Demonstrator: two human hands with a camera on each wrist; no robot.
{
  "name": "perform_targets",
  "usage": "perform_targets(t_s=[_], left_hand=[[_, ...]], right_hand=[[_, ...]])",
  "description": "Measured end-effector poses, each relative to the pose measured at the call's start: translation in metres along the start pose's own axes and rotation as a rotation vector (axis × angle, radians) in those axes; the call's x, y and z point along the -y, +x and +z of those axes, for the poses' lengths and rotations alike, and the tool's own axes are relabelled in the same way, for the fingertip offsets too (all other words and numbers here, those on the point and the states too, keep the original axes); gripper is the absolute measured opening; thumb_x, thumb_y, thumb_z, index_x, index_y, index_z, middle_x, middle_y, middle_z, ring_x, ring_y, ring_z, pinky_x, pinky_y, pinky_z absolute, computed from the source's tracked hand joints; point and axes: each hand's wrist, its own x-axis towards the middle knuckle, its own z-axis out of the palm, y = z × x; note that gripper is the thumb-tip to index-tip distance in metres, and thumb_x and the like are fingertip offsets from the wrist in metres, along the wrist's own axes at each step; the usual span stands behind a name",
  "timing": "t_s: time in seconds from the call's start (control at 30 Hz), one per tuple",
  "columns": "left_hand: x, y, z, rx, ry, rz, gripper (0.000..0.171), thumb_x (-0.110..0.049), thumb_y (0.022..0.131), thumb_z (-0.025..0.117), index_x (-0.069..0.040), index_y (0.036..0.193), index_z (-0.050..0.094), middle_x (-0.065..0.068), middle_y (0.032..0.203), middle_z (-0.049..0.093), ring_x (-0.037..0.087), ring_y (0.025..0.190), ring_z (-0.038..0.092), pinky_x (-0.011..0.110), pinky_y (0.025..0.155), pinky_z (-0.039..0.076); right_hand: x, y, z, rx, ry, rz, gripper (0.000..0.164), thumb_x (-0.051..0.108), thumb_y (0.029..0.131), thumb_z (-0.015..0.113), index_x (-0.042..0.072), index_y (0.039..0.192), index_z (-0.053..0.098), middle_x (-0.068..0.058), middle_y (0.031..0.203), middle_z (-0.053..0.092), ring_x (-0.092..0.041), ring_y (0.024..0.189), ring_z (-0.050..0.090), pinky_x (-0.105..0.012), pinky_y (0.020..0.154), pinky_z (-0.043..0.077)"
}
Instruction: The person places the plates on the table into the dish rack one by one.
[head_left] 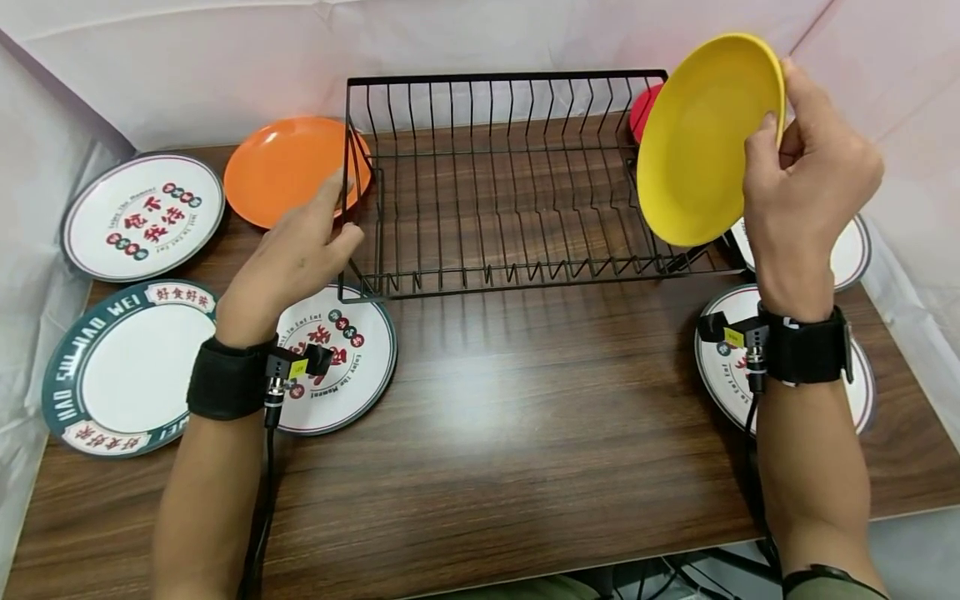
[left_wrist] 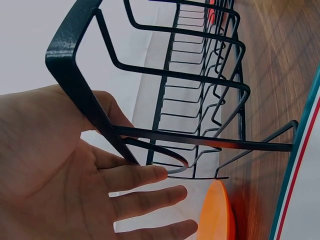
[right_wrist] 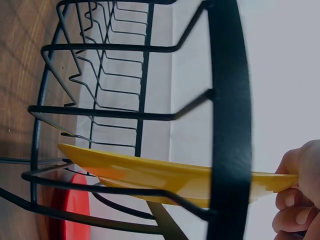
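Note:
My right hand (head_left: 813, 171) pinches the rim of a yellow plate (head_left: 708, 142), thumb on its face and fingers behind. The plate stands tilted on edge at the right end of the black wire dish rack (head_left: 506, 287). In the right wrist view, the yellow plate (right_wrist: 145, 172) reaches in among the rack's wires, its lower edge toward the tabletop. At the rack's left end rests my left hand (head_left: 292, 250). Seen in the left wrist view, the left hand's fingers (left_wrist: 150, 205) are straight and spread, the index touching the end wire and the thumb partly hidden behind the frame.
An orange plate (head_left: 277, 171) lies left of the rack. White printed plates (head_left: 142, 250) and a green-rimmed plate (head_left: 142, 367) are on the left; another white plate (head_left: 360, 392) sits by the rack's front corner. A red plate (head_left: 641, 112) shows behind the yellow one. More white plates (head_left: 858, 408) lie right.

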Motion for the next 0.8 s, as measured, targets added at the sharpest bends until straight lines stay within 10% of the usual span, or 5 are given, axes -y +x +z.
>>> perform_targets(t_s=[0.23,0.47,0.67,0.8], left_hand=[[-0.001,0.001,0.000,0.005,-0.014,0.001,0.071,-0.021,0.102,0.036,-0.022,0.164,0.001,0.005,0.074,0.034,0.020,0.054,0.031,0.037,0.057,0.031],[-0.001,0.002,0.000,0.034,-0.045,0.011,0.071,-0.022,0.103,0.034,-0.019,0.164,-0.002,0.016,0.140,0.042,0.028,0.071,0.037,0.047,0.081,0.034],[-0.002,0.002,-0.001,0.024,-0.023,-0.001,0.055,-0.019,0.101,0.034,-0.009,0.155,0.023,0.009,0.084,0.039,0.026,0.066,0.041,0.042,0.067,0.036],[-0.001,0.002,0.000,0.029,-0.030,-0.009,0.054,-0.019,0.102,0.033,-0.007,0.153,0.024,0.008,0.082,0.033,0.026,0.067,0.041,0.041,0.067,0.036]], right_hand=[[0.001,-0.004,0.008,0.023,0.016,-0.012,0.038,0.013,0.096,0.059,0.033,0.125,0.073,0.027,0.063,0.038,0.014,0.054,0.025,-0.016,0.059,0.021],[0.001,-0.007,0.012,0.065,0.017,0.031,0.040,0.008,0.093,0.058,0.028,0.124,0.074,0.011,0.069,0.055,0.014,0.056,0.029,-0.014,0.059,0.025],[-0.005,-0.006,0.012,0.090,-0.041,0.000,0.040,0.012,0.094,0.057,0.029,0.129,0.071,0.000,0.065,0.057,0.015,0.053,0.027,-0.017,0.056,0.022],[-0.003,-0.005,0.010,0.128,-0.079,0.067,0.040,0.015,0.095,0.057,0.033,0.129,0.070,0.000,0.066,0.058,0.015,0.053,0.028,-0.018,0.059,0.022]])
